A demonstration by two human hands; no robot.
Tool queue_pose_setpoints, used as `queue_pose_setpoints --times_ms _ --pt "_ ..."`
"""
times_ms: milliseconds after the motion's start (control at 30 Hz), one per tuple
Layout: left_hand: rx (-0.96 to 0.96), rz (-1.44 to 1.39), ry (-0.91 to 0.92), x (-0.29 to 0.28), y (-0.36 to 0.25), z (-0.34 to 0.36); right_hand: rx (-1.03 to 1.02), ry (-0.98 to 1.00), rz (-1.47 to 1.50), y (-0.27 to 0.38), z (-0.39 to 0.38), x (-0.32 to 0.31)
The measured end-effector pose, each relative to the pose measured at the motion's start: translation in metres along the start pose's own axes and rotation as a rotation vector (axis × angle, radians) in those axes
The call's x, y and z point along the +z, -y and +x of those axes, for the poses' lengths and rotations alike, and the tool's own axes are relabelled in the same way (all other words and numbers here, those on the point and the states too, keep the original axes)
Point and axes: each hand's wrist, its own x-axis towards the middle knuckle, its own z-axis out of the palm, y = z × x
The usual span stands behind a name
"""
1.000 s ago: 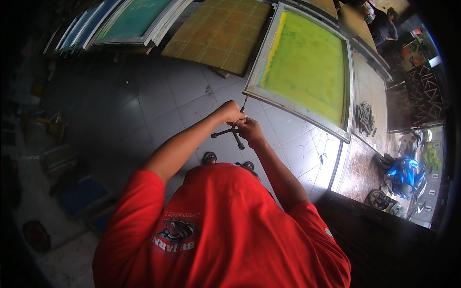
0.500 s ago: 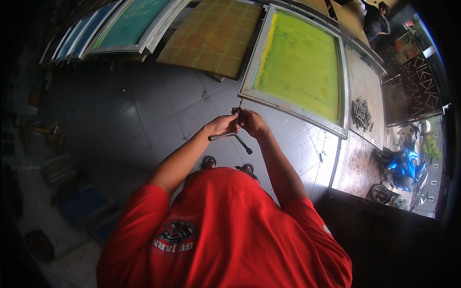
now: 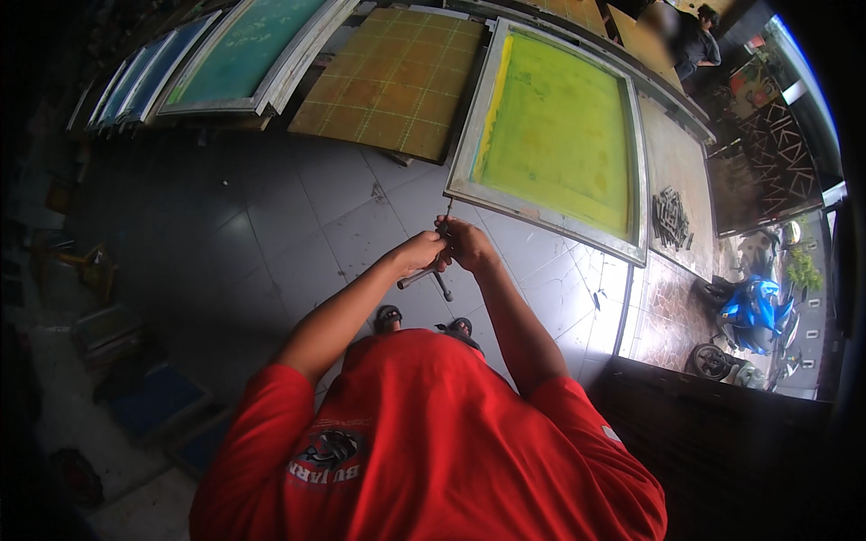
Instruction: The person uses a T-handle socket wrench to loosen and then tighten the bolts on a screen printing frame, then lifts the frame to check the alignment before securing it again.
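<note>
Fingers of the left hand [image 3: 417,252] and right hand [image 3: 471,245] closed around a dark metal wrench [image 3: 418,277] (tubular arms branching out below), near the lower-left corner of a scuffed, rectangular frame [image 3: 541,220]; inside it, smooth yellow-green mesh [image 3: 559,135]. Alongside, a brown board [image 3: 388,81] ruled with pale green gridlines; rightward, a heap of short, dark sticks [image 3: 669,219] on a pale, flat surface [image 3: 672,144].

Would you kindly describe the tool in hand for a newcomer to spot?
Find the large yellow-green framed panel, then look below its lower left corner, where the left hand and right hand meet. They hold the dark tool; unlike the flat panel, it branches.
</note>
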Motion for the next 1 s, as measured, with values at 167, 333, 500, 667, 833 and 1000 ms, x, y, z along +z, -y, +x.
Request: queue_pose_setpoints --times_ms 167,333,500,667,833,1000 --pt "-0.107 -0.198 0.113 -0.025 0.053 -0.017 0.046 -0.126 0.118 -0.008 0.004 0.006" --pt "-0.076 0.11 -0.257 -0.093 0.114 -0.063 0.001 -0.215 0.008 -0.023 0.018 -0.012" --pt "-0.167 0.301 -0.599 -0.168 0.171 -0.144 0.044 -0.287 0.057 -0.005 -0.011 0.044" --pt "-0.381 0.718 -0.653 -0.208 0.245 -0.201 -0.024 -0.115 0.084 -0.026 0.008 -0.021" --pt "-0.306 0.183 -0.613 -0.209 0.331 -0.265 0.0 -0.279 0.262 -0.018 -0.003 0.032" --pt "-0.237 0.175 -0.44 -0.222 0.394 -0.262 -0.054 -0.262 0.231 -0.012 -0.004 0.043"
